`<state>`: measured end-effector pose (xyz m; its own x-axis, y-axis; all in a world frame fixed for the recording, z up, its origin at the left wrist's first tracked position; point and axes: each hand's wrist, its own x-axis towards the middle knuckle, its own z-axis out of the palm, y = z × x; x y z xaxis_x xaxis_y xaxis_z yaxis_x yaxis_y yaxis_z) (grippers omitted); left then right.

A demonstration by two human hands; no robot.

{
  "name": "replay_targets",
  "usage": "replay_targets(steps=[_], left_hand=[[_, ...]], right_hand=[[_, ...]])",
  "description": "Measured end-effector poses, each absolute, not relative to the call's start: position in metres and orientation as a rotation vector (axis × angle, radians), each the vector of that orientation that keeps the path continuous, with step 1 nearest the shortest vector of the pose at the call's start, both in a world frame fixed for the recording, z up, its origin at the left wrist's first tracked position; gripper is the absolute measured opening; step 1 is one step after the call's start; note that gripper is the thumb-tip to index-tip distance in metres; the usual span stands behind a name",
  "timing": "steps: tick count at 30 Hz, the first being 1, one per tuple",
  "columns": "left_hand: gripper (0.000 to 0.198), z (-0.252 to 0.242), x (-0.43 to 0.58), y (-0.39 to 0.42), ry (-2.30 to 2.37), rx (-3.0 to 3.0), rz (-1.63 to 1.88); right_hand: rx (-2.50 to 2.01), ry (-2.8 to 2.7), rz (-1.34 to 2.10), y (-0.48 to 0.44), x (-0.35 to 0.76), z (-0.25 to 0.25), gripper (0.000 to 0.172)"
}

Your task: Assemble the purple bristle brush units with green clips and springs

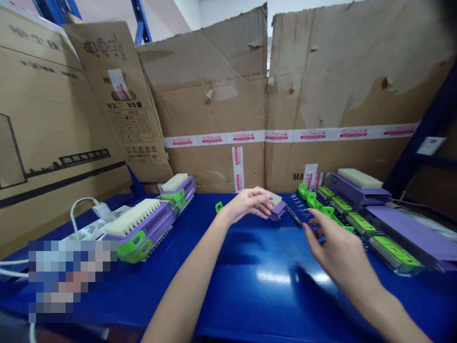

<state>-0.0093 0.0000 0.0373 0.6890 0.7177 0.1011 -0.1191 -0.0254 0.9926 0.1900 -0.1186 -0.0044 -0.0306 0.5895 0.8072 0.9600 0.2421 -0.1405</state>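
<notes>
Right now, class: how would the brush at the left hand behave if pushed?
The brush looks rigid plastic, so probably stiff and light. Its flat base on the glossy table suggests sliding, not rolling. Bristles likely flex.

Body notes:
- left hand [246,204]: bare, slim fingers, knuckle lines visible, nails too small to read.
- left forearm [189,286]: bare from wrist to bottom frame edge, slender, smooth outline.
- right hand [333,247]: bare, back of hand toward camera, fingertips blurred, nails unreadable.
- right forearm [389,309]: bare from wrist to frame edge, small wrist-bone bump showing.
- upper arms, torso, clothing: outside frame, cannot tell.
</notes>
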Motion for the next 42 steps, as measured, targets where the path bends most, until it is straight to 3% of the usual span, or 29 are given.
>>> replay_targets(steps=[5, 10, 14, 21, 30, 42], left_hand=[[0.033, 0.029, -0.030, 0.020, 0.699, 1.325, 0.983], [0.031, 0.015, -0.048, 0.035, 0.806, 1.277, 1.028], [0.034, 0.013, -0.056, 0.039, 0.829, 1.276, 1.059], [0.036, 0.016, -0.056, 0.037, 0.826, 1.293, 1.052], [0.036, 0.016, -0.061, 0.039, 0.857, 1.291, 1.132], [0.035, 0.012, -0.065, 0.045, 1.072, 1.350, 1.295]], right_hand=[[-1.858, -1.597, -0.655, -0.112, 0.248, 0.004, 0.039], [-2.383, -1.647, -0.458, -0.106, 0.276, 0.015, 0.034], [-2.544, -1.698, -0.372, -0.100, 0.280, 0.016, 0.034], [-2.551, -1.692, -0.385, -0.096, 0.284, 0.010, 0.032], [-2.405, -1.662, -0.380, -0.105, 0.282, 0.015, 0.041], [-2.058, -1.922, -0.871, -0.094, 0.286, -0.009, 0.038]])
